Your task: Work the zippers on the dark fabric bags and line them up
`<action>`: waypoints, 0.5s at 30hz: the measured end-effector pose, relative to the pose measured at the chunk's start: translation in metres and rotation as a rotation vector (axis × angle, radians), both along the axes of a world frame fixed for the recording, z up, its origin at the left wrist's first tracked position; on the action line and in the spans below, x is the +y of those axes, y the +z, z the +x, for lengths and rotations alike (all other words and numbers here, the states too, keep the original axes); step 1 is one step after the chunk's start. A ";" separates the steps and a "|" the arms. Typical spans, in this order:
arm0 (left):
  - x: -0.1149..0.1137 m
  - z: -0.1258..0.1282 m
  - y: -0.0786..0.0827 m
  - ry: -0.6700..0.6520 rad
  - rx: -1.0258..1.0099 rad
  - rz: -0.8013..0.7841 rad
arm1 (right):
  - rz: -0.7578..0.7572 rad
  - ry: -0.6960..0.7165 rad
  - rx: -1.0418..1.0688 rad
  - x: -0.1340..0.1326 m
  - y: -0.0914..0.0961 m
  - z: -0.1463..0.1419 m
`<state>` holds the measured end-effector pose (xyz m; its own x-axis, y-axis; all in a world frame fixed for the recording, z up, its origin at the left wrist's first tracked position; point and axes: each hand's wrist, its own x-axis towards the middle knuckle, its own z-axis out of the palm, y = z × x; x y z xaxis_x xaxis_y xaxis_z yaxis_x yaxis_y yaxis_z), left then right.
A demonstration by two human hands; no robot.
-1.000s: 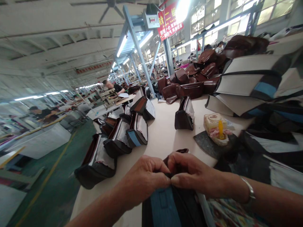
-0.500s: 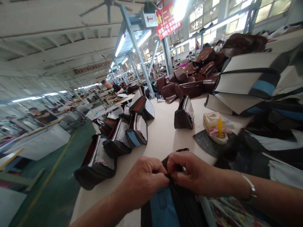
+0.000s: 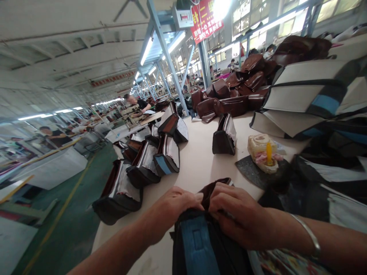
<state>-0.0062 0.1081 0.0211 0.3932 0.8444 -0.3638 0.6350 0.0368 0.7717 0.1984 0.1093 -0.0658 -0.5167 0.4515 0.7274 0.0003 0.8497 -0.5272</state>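
My left hand (image 3: pixel 174 210) and my right hand (image 3: pixel 241 215) are both on a black fabric bag (image 3: pixel 197 248) with a blue panel. The bag sits at the near edge of the tabletop (image 3: pixel 195 168), directly below the view. The left fingers (image 3: pixel 192 198) are closed over the bag's top edge. The right fingers (image 3: pixel 226 198) are closed on the same edge, just beside the brown lining (image 3: pixel 213 189) visible between the hands. A metal bangle (image 3: pixel 308 233) encircles my right wrist.

Ahead, a single brown bag (image 3: pixel 224 137) stands on the tabletop. To the left runs a row of dark bags with white sides (image 3: pixel 143 168). To the right, a cream block with a yellow cone (image 3: pixel 262 152) rests on a dark mat (image 3: pixel 243 170), near stacked white-and-black bags (image 3: pixel 301 91). Brown leather bags (image 3: pixel 229 105) are heaped beyond. A co-worker (image 3: pixel 140 105) sits at a distant bench.
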 end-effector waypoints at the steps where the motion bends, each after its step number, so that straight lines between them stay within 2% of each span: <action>1: 0.000 -0.001 0.000 -0.006 -0.005 0.004 | 0.056 0.008 -0.036 0.000 0.002 0.002; 5: 0.002 -0.004 -0.004 -0.104 -0.008 -0.218 | 0.222 -0.006 -0.171 -0.004 0.011 0.008; 7: 0.002 -0.006 -0.007 -0.151 -0.007 -0.246 | 0.233 0.006 -0.203 -0.008 0.013 0.012; 8: 0.001 -0.007 -0.008 -0.177 -0.006 -0.229 | 0.193 0.035 -0.186 -0.010 0.013 0.014; 9: 0.001 -0.007 -0.008 -0.200 -0.003 -0.203 | 0.111 0.071 -0.148 -0.012 0.013 0.016; 13: -0.004 -0.001 -0.002 -0.233 0.034 -0.079 | -0.448 0.140 -0.024 -0.009 0.013 0.021; 15: -0.007 0.004 0.003 -0.233 0.085 -0.013 | -0.519 0.169 -0.110 -0.002 0.015 0.021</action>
